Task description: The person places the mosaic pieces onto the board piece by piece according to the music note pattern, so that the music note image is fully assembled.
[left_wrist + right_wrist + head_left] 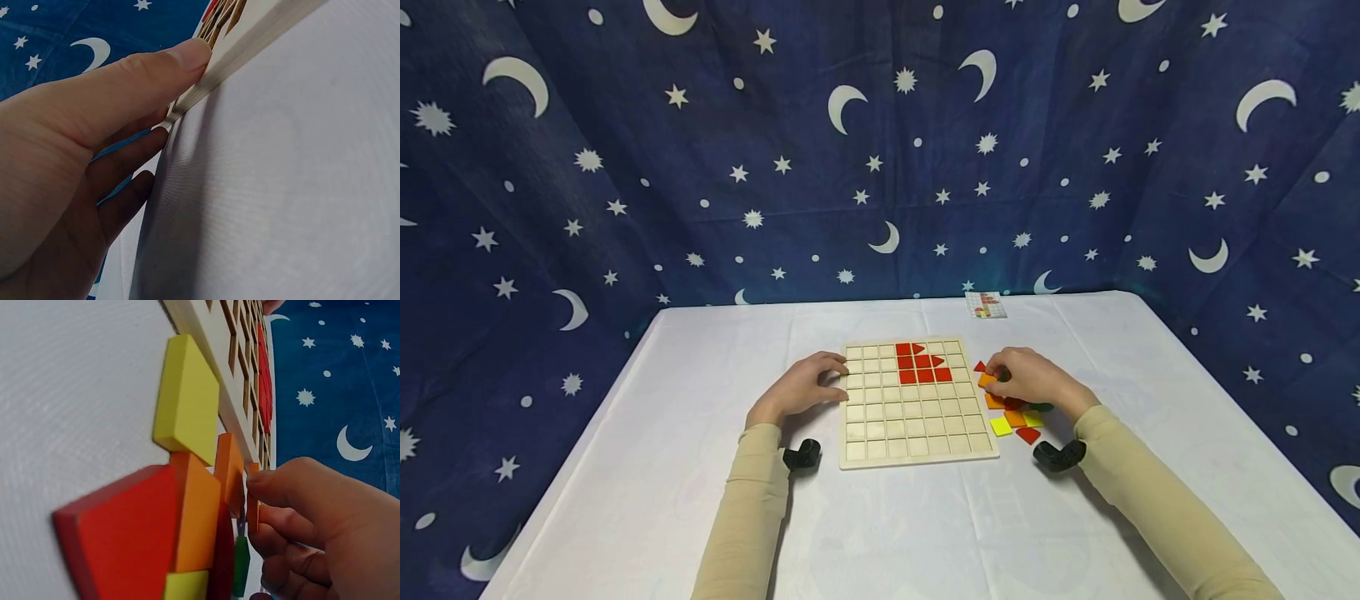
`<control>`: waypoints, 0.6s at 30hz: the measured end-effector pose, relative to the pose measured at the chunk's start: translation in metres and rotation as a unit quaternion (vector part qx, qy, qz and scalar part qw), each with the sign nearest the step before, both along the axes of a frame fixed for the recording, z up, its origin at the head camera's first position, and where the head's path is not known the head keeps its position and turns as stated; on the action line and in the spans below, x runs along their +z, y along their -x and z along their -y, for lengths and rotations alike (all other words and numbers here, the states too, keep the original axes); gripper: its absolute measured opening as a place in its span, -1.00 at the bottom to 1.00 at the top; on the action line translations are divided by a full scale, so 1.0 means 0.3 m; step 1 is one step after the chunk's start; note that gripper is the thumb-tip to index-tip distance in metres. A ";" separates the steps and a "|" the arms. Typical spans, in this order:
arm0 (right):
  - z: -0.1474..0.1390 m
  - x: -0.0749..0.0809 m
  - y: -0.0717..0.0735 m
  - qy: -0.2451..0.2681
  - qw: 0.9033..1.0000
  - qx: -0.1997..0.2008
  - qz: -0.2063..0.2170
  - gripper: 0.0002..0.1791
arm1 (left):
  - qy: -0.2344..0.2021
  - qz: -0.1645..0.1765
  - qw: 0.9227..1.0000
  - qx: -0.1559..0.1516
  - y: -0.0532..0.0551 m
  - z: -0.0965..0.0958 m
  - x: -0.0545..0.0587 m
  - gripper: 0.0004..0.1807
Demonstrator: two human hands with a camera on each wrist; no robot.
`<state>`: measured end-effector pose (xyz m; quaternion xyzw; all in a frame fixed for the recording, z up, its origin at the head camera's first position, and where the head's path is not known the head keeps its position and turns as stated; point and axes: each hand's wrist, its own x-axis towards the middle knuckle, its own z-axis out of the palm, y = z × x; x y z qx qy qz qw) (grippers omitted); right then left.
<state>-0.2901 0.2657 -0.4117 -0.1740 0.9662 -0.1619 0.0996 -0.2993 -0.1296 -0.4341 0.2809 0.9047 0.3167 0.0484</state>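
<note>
A wooden grid board [865,454] lies on the table, with several red squares and two red triangles set in its upper cells. My left hand [801,387] is at the board's left edge. In the left wrist view its thumb [190,55] rests on the rim, the other fingers loosely spread beside it. Right of the board, my right hand [1033,379] pinches an orange square tile [253,503] between thumb and fingers. Below and around that hand lies a loose group of tiles: a yellow square [1001,427], an orange one [1015,418], a red rounded piece [1028,435]. A green piece [240,565] is partly hidden.
A small printed card [985,305] with a coloured grid pattern lies near the table's back edge. White cloth covers the table [887,533]. A dark blue curtain [880,150] with moons and stars hangs behind and at both sides.
</note>
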 end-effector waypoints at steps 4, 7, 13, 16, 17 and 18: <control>0.000 0.007 0.000 0.010 1.000 -0.008 0.003 -0.69 | -0.001 0.000 1.000 0.000 0.000 0.000 -0.002 -0.52; 0.009 0.012 -0.002 0.026 1.000 -0.010 -0.008 -0.66 | -0.002 0.000 1.000 0.000 -0.001 0.000 -0.003 -0.52; 0.083 0.024 -0.014 0.042 0.996 0.050 -0.061 -0.70 | -0.002 0.002 1.000 -0.001 -0.003 0.000 0.003 -0.52; 0.141 0.024 -0.020 0.043 0.992 0.092 -0.078 -0.71 | -0.002 0.004 1.000 -0.002 -0.004 -0.001 0.008 -0.52; 0.161 0.024 -0.021 0.042 0.991 0.104 -0.079 -0.71 | -0.003 0.004 1.000 -0.002 -0.004 -0.001 0.009 -0.51; 0.181 0.023 -0.022 0.039 0.989 0.114 -0.082 -0.71 | -0.003 0.005 1.000 -0.002 -0.003 -0.001 0.010 -0.51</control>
